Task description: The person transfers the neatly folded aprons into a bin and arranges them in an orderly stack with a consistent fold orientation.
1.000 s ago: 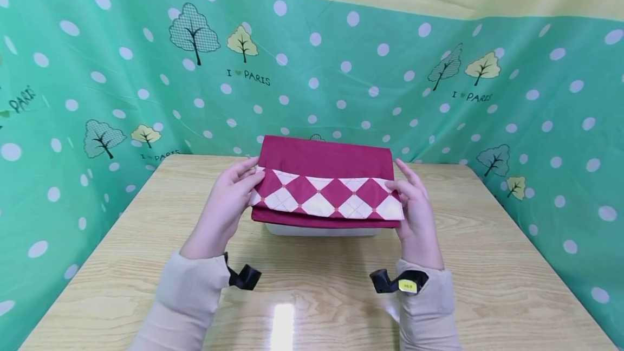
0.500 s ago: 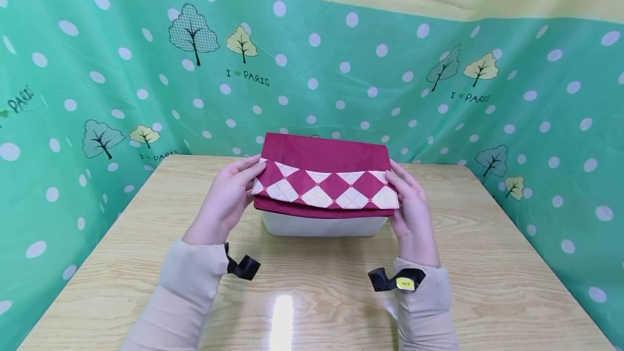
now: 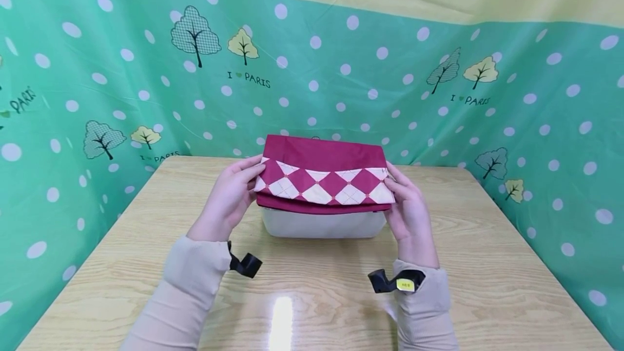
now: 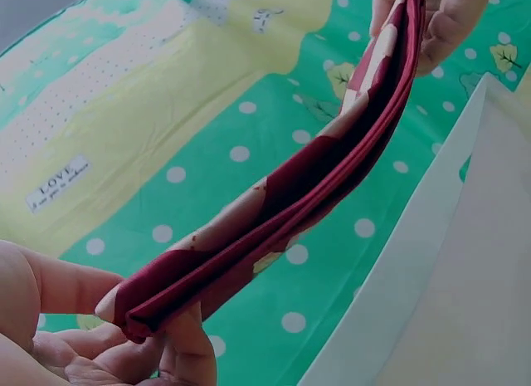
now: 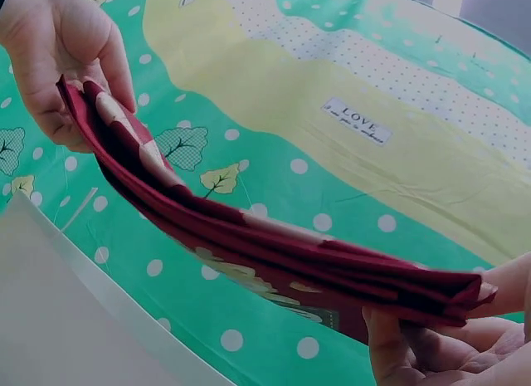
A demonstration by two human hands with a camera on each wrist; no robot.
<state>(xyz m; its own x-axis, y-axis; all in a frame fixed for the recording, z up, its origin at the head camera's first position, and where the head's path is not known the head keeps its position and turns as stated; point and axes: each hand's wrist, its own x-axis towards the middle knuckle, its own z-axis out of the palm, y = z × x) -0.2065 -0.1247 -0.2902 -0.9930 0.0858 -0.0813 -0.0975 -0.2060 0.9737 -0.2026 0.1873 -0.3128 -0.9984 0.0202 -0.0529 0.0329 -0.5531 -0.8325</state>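
Observation:
A folded maroon cloth (image 3: 322, 155) with a maroon-and-white diamond band is held level between both hands. At its left end my left hand (image 3: 228, 195) grips it, thumb on top and fingers below. My right hand (image 3: 411, 211) pinches the opposite end in the same way. Several stacked layers show along the near edge of the cloth (image 4: 286, 210) in the left wrist view, and it sags a little in the middle. Some light print is visible on the underside of the cloth (image 5: 249, 274) in the right wrist view. Below it stands a white box (image 3: 324, 225), its top hidden by the cloth.
The box stands on a light wooden table (image 3: 312, 297). A green and yellow dotted curtain (image 3: 312, 69) hangs behind the table and along both sides. Each wrist wears a black camera mount (image 3: 246, 265).
Both hands have carried the folded cloth away from me, over the box. More of the box's white front now shows beneath the cloth's near edge. The grips stay the same.

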